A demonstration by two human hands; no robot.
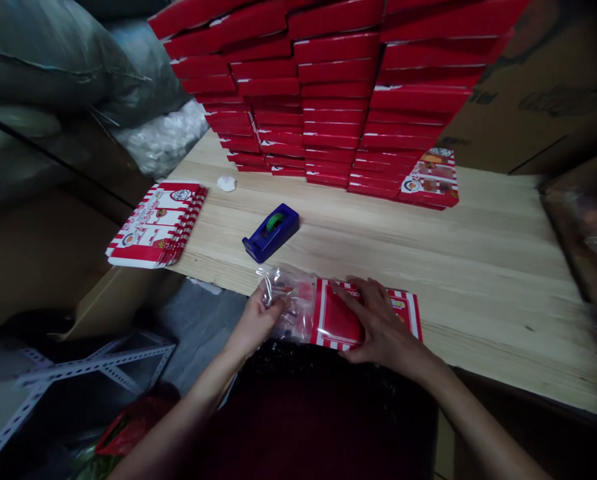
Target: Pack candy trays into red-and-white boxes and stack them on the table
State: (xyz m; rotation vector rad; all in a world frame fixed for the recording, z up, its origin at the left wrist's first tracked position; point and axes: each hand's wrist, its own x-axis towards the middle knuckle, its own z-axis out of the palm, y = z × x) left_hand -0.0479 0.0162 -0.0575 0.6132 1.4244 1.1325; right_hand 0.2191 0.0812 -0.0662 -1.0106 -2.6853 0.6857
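Although the right hand (378,323) covers much of it, the red-and-white striped carton (341,313) shows at the table's near edge, bottom centre of the frame, its printing mostly hidden under the fingers. Its left end meets a crumpled clear plastic bag (288,303); glare and creases blur what lies inside, and I cannot tell whether the carton's end sits within the bag. Left hand (255,320) is closed narrowly on the bag, fingers curled over it. Right hand lies spread wide, flat on the carton.

Just beyond stands a blue tape dispenser (271,233) with a green roll, on a pale pine table (478,267). A small white wad (226,183) lies further up. Tall stacks of red boxes (328,113) rise at top centre, cut off by the frame's upper edge. A striped pile of flat cartons (156,223) sits at the table's left edge. Grey sacks (43,67) crowd the upper left, a brown cardboard carton (538,87) blocks the upper right, and a slotted steel rack (93,373) lies dim at lower left.
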